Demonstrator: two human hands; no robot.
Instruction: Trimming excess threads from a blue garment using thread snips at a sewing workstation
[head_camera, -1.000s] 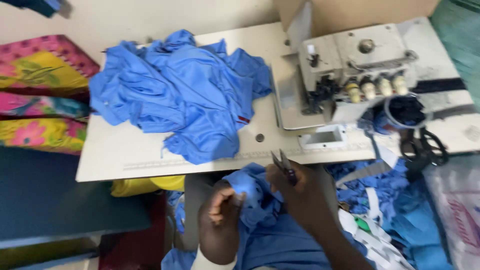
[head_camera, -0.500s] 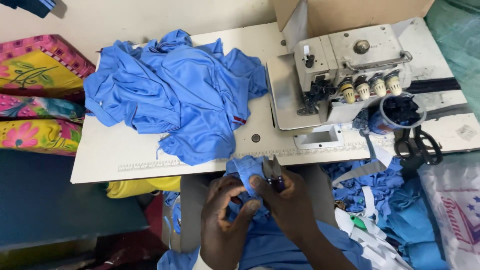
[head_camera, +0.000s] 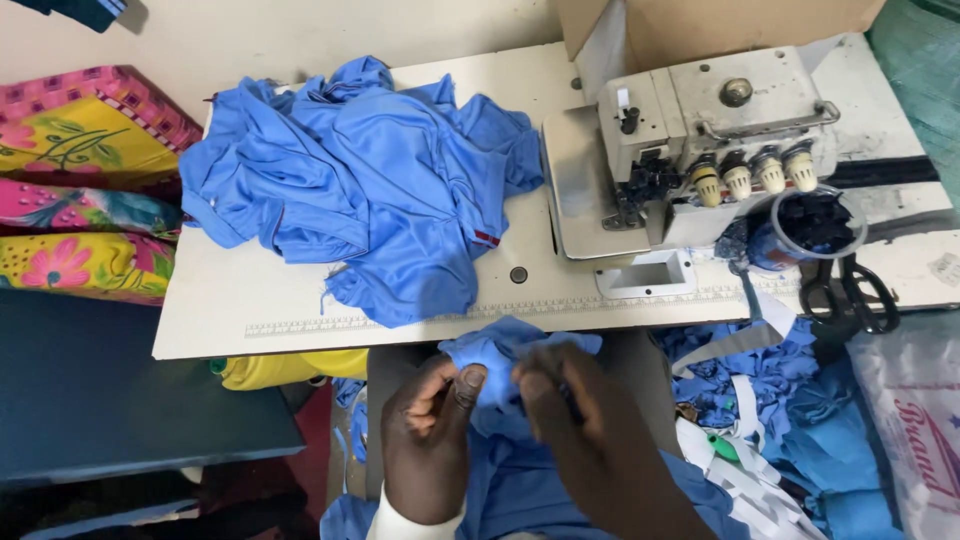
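Note:
Both my hands work on a blue garment (head_camera: 500, 440) in my lap, just below the table's front edge. My left hand (head_camera: 428, 440) pinches a fold of this cloth between thumb and fingers. My right hand (head_camera: 580, 425) grips the same cloth beside it; the small snips seen earlier are hidden now. A larger heap of blue fabric (head_camera: 370, 190) lies on the white sewing table (head_camera: 230, 310) to the far left of my hands.
A cream overlock sewing machine (head_camera: 700, 140) stands at the table's right, a cardboard box (head_camera: 720, 25) behind it. Black scissors (head_camera: 845, 295) and a cup of dark scraps (head_camera: 815, 225) sit at the right edge. Blue offcuts (head_camera: 790, 400) pile at the right; patterned cloth (head_camera: 80, 180) at the left.
My hands have come together on the blue garment and lifted it toward the table edge. The snips that showed in my right hand are out of sight.

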